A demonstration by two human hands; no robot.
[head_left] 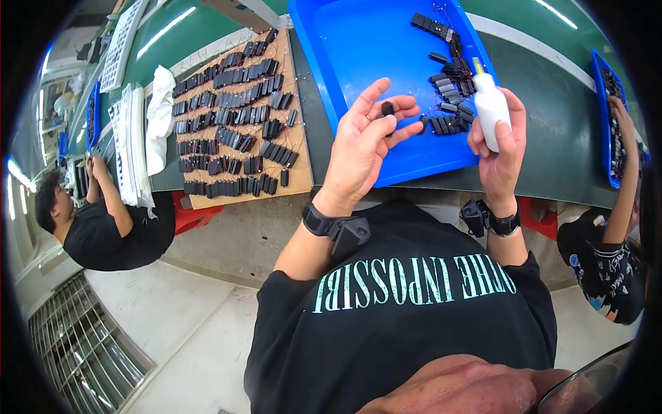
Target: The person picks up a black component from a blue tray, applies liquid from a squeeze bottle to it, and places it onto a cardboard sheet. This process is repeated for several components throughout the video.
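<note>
My left hand (pixel 364 141) is closed around a small black block (pixel 387 108), pinched near the thumb, its fingers partly spread. A second small black piece (pixel 423 123) shows at its fingertips; I cannot tell whether they grip it. My right hand (pixel 507 155) is wrapped round a white squeeze bottle (pixel 491 110) with a yellowish tip, tilted with the tip pointing up and away. Both hands are above the near part of a blue tray (pixel 365 62). Along the tray's right side lie several black blocks (pixel 448 93) with thin wires.
Left of the tray, a brown cardboard sheet (pixel 298 181) carries rows of black wired blocks (pixel 241 103). White strips and sheets (pixel 131 138) lie farther left on the green table (pixel 545 131). People sit at left (pixel 103 221) and right (pixel 600 255), the right one reaching into another blue tray (pixel 598 83).
</note>
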